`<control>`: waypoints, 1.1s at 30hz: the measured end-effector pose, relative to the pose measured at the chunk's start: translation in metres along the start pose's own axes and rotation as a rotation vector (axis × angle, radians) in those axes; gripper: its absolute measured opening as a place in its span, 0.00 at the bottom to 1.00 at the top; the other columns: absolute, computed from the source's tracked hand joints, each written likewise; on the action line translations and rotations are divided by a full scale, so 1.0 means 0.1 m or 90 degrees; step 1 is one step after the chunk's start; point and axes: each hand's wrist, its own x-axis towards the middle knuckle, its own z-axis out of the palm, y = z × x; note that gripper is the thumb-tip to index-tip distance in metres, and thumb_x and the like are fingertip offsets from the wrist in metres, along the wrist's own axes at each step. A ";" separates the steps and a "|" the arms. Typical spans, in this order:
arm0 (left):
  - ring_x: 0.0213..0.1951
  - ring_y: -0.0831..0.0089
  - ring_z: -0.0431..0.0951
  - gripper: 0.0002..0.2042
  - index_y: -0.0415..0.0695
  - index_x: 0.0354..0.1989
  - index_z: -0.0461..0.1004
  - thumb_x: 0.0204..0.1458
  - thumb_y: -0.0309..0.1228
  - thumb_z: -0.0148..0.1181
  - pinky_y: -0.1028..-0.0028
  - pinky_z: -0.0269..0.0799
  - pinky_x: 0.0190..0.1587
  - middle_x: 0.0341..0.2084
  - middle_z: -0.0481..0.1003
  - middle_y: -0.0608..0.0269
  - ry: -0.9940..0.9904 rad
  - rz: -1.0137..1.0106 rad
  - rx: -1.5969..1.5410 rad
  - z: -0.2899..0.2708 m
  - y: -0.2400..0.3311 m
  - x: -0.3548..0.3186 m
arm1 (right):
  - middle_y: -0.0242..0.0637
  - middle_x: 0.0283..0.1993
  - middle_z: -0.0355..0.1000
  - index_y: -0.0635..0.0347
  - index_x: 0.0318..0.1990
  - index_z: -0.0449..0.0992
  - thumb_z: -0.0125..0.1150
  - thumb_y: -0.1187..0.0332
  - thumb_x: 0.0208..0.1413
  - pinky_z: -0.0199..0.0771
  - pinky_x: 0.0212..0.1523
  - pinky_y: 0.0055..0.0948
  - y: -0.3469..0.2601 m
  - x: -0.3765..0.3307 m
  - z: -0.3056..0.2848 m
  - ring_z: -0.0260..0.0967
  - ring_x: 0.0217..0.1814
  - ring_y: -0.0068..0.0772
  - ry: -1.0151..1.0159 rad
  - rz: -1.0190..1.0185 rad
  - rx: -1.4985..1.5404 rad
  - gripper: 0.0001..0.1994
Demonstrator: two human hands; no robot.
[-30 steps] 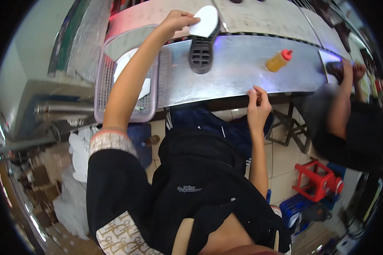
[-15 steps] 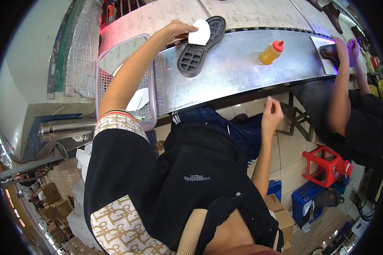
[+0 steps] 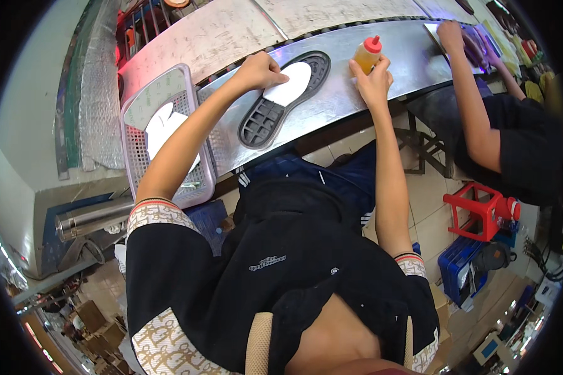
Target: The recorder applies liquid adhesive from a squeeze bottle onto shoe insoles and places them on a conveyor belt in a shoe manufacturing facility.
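Observation:
A black shoe sole (image 3: 260,124) with a gridded tread-like inside lies slantwise on the metal work surface. On its middle rests a white insert piece (image 3: 289,85), rounded at one end and straight at the other. My left hand (image 3: 258,72) is closed, with thumb and fingers pinched at the left edge of that insert. To the right, my right hand (image 3: 374,85) wraps round a squeeze bottle (image 3: 366,55) with a red cap and amber liquid inside. The bottle is upright or slightly tilted; whether its base still touches the surface is hidden by my fingers.
A lilac plastic basket (image 3: 209,181) holding white pieces (image 3: 162,132) stands left of the metal surface (image 3: 319,119). Along the far side runs a pale belt (image 3: 225,28). A co-worker (image 3: 481,125) handles a dark shoe at right. A red stool (image 3: 481,211) stands below.
My right hand has risen from beside my lap and taken hold of the squeeze bottle. The white insert now lies on the middle of the sole, and my left hand remains at it.

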 end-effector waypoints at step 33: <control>0.33 0.74 0.67 0.31 0.41 0.60 0.64 0.62 0.56 0.42 0.77 0.62 0.28 0.43 0.71 0.59 0.017 0.045 -1.308 0.43 0.90 -1.74 | 0.35 0.46 0.73 0.63 0.57 0.69 0.74 0.76 0.44 0.71 0.49 0.23 -1.75 -0.37 -1.64 0.71 0.49 0.24 -0.475 -0.237 0.265 0.30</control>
